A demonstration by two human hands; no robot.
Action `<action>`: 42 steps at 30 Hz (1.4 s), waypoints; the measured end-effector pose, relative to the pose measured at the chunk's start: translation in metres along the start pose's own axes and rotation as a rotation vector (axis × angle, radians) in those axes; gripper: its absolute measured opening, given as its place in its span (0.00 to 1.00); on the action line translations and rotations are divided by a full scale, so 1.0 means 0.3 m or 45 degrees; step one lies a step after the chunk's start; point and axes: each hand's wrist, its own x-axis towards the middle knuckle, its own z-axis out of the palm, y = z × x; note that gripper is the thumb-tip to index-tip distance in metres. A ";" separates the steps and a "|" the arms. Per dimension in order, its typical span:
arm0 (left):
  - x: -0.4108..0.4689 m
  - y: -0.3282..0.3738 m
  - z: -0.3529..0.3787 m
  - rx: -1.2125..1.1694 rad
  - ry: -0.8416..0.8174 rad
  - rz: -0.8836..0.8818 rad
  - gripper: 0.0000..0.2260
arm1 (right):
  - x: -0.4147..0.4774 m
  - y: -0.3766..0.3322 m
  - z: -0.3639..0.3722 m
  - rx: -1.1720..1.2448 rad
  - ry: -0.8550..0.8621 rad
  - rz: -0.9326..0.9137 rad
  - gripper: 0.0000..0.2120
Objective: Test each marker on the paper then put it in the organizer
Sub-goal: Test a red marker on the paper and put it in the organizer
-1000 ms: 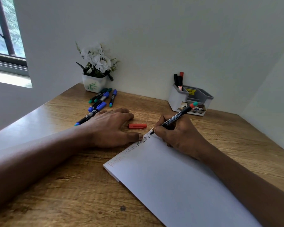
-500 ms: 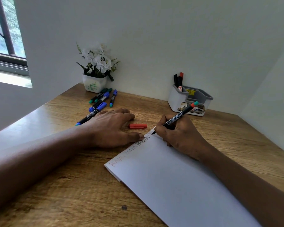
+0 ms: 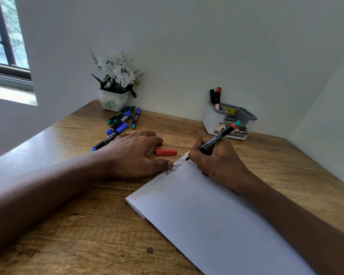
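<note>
Since a moment ago, a red squiggle has appeared beside the black zigzag at the paper's top edge, mid-frame. There the right hand pinches the marker, tip touching; the left hand lies flat on the desk.

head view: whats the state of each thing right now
right hand, grips the marker
marker, uncapped, tip on the paper
red cap, off, lying on the table
left hand, flat on the table, thumb at the paper's edge
paper, flat, scribbles along its far edge
organizer, upright
stored markers, standing in the organizer
loose markers, capped, lying flat
</note>
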 end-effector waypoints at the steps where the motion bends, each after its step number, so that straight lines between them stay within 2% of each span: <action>1: -0.001 0.000 0.000 0.001 0.003 0.001 0.37 | 0.000 -0.001 0.001 0.002 -0.009 0.006 0.07; 7: -0.002 0.005 -0.005 0.009 -0.013 -0.002 0.37 | 0.000 0.004 0.001 0.081 0.014 0.055 0.07; 14: -0.002 0.005 -0.005 0.012 -0.016 -0.003 0.37 | -0.003 -0.008 0.006 -0.044 0.041 0.004 0.09; 18: -0.002 -0.004 0.000 0.006 -0.012 0.000 0.37 | -0.008 -0.005 0.007 0.028 0.058 0.074 0.06; 21: -0.001 -0.005 0.001 0.003 -0.014 -0.001 0.37 | -0.005 0.000 0.006 -0.058 0.096 0.054 0.07; 33: 0.002 -0.004 -0.001 0.005 -0.019 -0.005 0.37 | -0.002 -0.006 0.004 -0.023 0.073 0.116 0.07; 37: -0.001 -0.005 0.000 0.006 -0.016 0.001 0.37 | -0.002 -0.003 0.001 0.078 0.093 0.150 0.07; 42: -0.003 0.000 -0.002 0.009 -0.022 -0.004 0.37 | -0.002 -0.009 0.004 0.002 0.071 0.148 0.08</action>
